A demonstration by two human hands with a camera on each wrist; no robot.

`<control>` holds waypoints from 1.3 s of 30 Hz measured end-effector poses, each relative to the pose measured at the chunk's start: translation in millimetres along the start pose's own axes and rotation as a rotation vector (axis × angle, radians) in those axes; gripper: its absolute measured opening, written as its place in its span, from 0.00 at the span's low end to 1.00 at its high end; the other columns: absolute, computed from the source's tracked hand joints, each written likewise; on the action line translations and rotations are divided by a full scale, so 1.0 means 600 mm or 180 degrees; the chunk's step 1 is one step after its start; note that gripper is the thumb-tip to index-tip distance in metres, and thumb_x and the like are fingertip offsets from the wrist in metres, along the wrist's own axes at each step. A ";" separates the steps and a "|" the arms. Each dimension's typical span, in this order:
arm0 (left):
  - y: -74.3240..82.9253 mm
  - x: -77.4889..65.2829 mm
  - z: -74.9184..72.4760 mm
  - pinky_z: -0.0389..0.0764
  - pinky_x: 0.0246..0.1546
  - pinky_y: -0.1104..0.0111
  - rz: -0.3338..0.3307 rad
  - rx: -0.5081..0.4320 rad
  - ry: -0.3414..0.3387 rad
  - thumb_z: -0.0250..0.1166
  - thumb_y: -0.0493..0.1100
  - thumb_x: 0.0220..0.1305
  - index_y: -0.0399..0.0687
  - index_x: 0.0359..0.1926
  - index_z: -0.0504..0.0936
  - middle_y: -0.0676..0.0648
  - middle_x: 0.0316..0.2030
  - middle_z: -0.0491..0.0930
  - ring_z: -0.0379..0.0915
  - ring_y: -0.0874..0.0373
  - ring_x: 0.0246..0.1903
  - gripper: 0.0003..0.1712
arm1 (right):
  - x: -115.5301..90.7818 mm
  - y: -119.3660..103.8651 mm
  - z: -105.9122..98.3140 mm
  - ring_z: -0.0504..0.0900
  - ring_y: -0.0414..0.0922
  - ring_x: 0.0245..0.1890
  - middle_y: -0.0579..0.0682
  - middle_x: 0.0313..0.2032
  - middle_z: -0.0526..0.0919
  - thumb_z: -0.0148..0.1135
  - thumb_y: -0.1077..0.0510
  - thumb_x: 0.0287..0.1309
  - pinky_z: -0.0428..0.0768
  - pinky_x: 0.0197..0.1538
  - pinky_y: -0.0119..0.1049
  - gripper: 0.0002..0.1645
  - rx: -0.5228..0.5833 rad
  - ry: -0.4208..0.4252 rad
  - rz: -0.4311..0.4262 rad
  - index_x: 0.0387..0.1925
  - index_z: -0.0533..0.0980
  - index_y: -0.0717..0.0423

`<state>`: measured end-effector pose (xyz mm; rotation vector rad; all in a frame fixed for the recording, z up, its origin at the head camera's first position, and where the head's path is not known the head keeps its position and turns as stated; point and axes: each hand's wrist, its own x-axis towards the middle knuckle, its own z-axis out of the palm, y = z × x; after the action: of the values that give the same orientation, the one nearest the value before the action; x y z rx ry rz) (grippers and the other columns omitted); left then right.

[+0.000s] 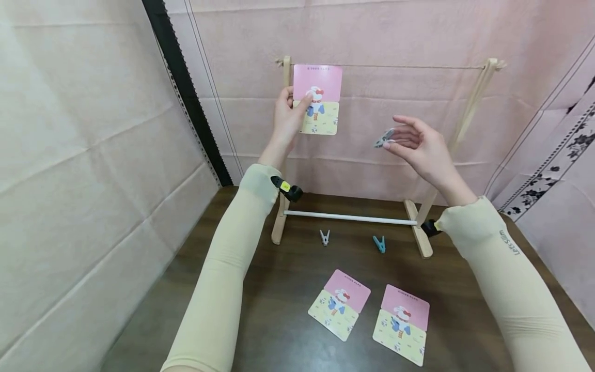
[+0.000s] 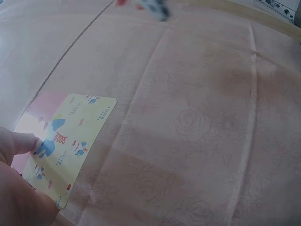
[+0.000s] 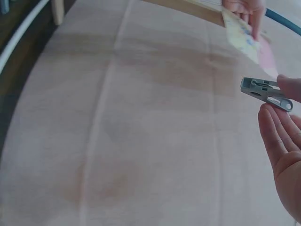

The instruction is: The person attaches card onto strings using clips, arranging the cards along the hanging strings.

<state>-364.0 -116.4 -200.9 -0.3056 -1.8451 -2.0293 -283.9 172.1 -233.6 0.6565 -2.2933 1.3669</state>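
My left hand [image 1: 288, 118] pinches a pink and yellow card [image 1: 318, 116] by its left side, thumb on the front. The card is upright, and its top edge overlaps the string [image 1: 395, 66] near the left post. In the left wrist view the thumb lies across the card [image 2: 70, 146], over part of the printed figure. Off to the right, my right hand [image 1: 420, 147] pinches a grey clothespin [image 1: 385, 138] between thumb and fingers. The right wrist view shows this clothespin [image 3: 265, 92] from the side, its nose pointing away from the hand toward the left.
A wooden stand with a left post [image 1: 286, 77] and a right post [image 1: 471, 103] carries the string; a white rod [image 1: 350, 217] joins its feet. On the dark table [image 1: 279, 310] lie a white clothespin [image 1: 325, 237], a blue clothespin [image 1: 379, 244] and two matching cards [image 1: 340, 305], [image 1: 402, 324].
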 end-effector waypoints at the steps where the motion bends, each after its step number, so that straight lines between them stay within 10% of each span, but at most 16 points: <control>1: 0.000 0.000 0.000 0.82 0.42 0.67 -0.0017 -0.0009 0.0001 0.65 0.41 0.71 0.40 0.57 0.72 0.45 0.41 0.81 0.81 0.56 0.39 0.18 | 0.004 -0.006 -0.001 0.83 0.32 0.46 0.54 0.52 0.84 0.72 0.59 0.61 0.78 0.50 0.24 0.35 0.0000 0.0016 -0.0021 0.67 0.71 0.57; 14: -0.001 0.000 0.002 0.83 0.42 0.67 0.0014 0.0010 0.0009 0.64 0.41 0.71 0.40 0.58 0.72 0.44 0.42 0.82 0.82 0.55 0.40 0.18 | 0.059 -0.078 -0.024 0.86 0.37 0.41 0.43 0.42 0.87 0.75 0.62 0.56 0.80 0.47 0.24 0.24 0.0378 0.0249 -0.0265 0.56 0.81 0.54; 39: -0.003 -0.002 0.002 0.83 0.42 0.66 0.0055 -0.0016 0.0006 0.64 0.40 0.71 0.39 0.56 0.73 0.44 0.41 0.82 0.82 0.55 0.39 0.17 | 0.126 -0.173 -0.045 0.86 0.44 0.37 0.54 0.39 0.87 0.77 0.72 0.47 0.80 0.48 0.28 0.22 0.1480 0.0464 -0.0568 0.47 0.84 0.62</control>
<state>-363.7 -115.1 -203.0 -0.3199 -1.8305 -2.0223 -283.9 138.4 -106.8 0.8451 -1.7656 1.8071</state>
